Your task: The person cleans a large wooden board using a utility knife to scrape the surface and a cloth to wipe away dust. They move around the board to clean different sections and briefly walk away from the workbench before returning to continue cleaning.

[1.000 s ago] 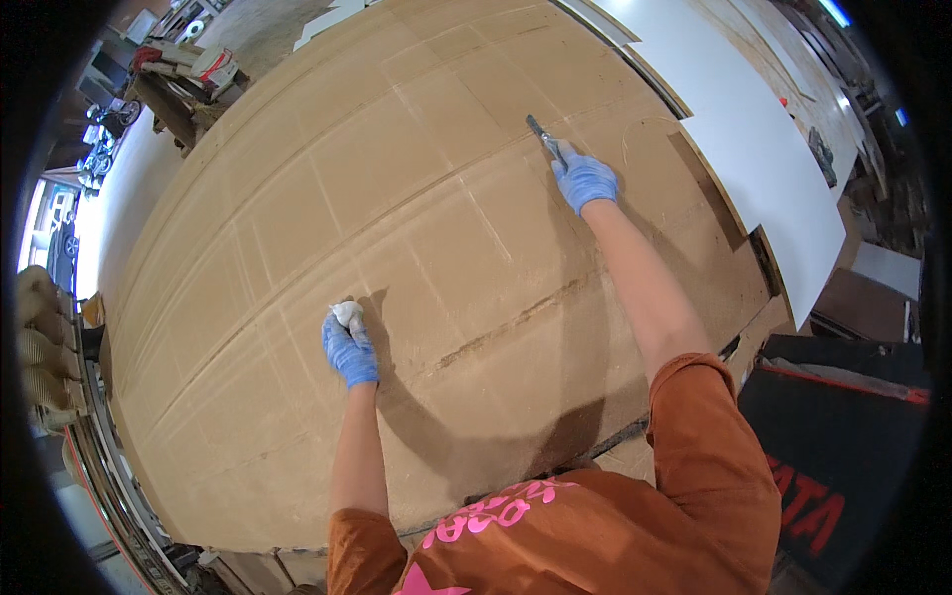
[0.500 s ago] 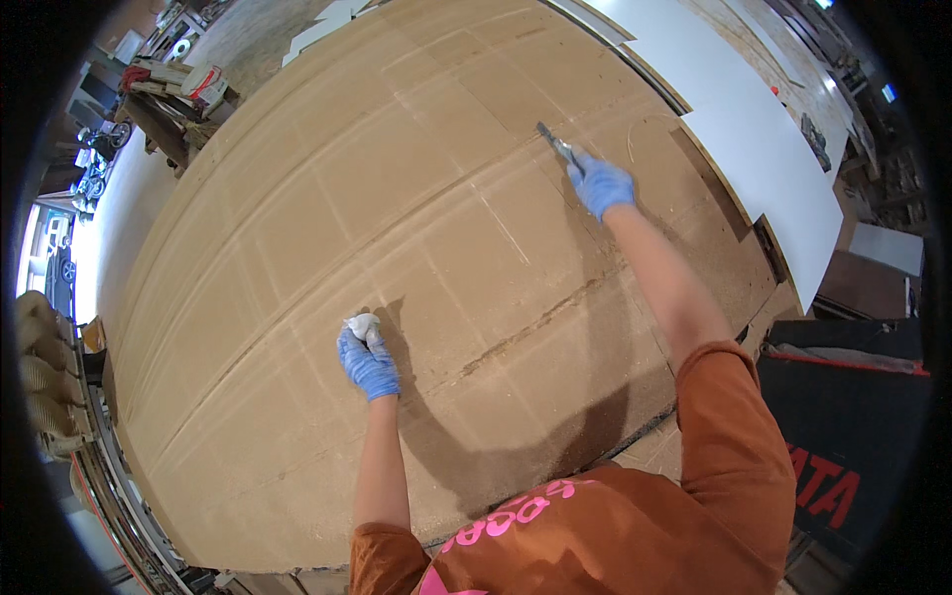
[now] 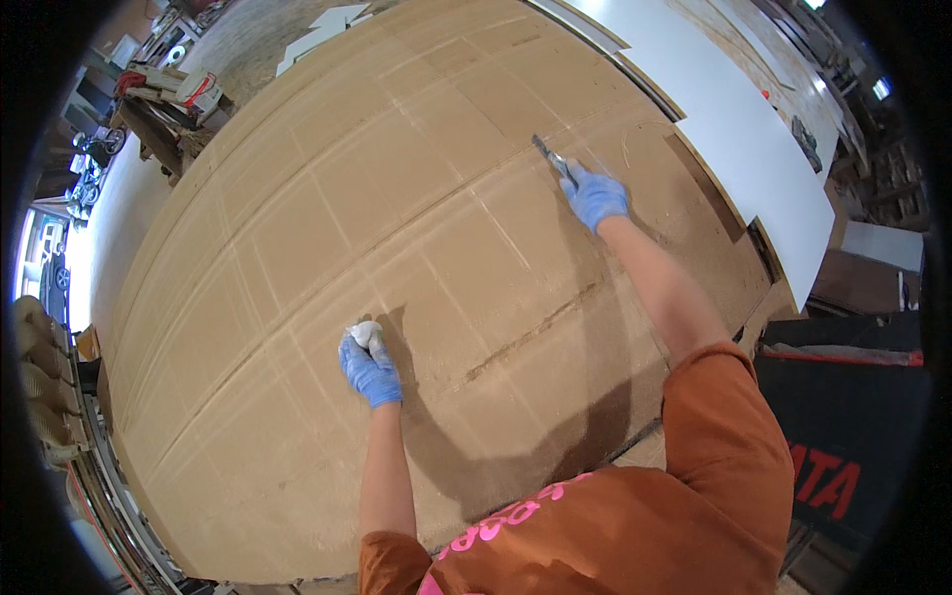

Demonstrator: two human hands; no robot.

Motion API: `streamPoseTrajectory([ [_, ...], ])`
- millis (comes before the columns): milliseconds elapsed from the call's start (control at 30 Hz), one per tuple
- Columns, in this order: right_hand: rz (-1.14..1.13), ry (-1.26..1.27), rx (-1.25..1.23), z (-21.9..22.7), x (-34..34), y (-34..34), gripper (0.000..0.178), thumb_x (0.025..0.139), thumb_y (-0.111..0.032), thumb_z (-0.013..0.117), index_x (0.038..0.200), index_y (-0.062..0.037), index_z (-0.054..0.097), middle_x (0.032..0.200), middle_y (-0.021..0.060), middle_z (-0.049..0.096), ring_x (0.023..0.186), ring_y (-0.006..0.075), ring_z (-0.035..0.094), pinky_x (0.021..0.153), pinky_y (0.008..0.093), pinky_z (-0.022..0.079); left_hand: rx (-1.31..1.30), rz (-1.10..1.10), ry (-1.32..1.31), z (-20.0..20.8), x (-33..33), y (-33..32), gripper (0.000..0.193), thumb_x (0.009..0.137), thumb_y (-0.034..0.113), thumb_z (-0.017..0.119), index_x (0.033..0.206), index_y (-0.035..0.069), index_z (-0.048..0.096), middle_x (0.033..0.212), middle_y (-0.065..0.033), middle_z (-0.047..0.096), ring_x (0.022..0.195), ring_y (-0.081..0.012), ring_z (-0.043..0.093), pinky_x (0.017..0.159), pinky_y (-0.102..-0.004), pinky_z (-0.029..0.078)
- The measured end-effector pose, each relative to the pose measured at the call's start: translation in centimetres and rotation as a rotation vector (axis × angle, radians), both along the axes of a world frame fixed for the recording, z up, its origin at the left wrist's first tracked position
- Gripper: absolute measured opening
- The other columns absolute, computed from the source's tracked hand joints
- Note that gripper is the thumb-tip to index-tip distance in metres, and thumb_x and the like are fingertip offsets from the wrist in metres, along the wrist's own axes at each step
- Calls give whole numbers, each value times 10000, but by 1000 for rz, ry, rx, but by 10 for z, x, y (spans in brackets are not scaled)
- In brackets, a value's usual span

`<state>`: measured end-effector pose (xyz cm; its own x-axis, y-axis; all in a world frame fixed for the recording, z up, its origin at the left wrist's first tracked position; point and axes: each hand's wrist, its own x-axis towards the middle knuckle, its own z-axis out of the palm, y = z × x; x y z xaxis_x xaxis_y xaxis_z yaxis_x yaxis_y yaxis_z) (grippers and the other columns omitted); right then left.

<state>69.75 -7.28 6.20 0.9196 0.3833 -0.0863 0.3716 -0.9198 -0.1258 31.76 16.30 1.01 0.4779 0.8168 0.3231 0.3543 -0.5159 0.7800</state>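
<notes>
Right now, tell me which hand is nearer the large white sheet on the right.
Right. The right hand is over the brown board, left of the large white sheet; the left hand is over the same board, much farther left.

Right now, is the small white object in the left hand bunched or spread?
Bunched: the small white object shows as a compact, rounded lump in the blue-gloved left hand. Material: cannot tell.

Passage above brown board (image 3: 446,198) between left hand (image 3: 370,370) and right hand (image 3: 597,196); forearms (image 3: 388,466) block either side.
</notes>
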Motion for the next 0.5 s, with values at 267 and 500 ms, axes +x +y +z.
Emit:
streamPoseTrajectory([
  [267, -76, -15, 25, 8, 16, -9, 363, 897, -430, 445, 1133, -167, 527, 982, 166, 654, 909, 345, 630, 792, 465, 484, -23, -29, -55, 11, 7, -5, 245, 893, 202, 537, 998, -12, 592, 1021, -128, 611, 921, -231, 580, 872, -345, 449],
  [500, -146, -71, 96, -11, 63, -23, 383, 897, -444, 443, 1165, -176, 497, 989, 169, 651, 928, 349, 623, 797, 460, 482, 29, -38, -23, 9, 11, -5, 274, 900, 244, 536, 991, -8, 593, 1030, -132, 618, 967, -242, 577, 916, -369, 430],
])
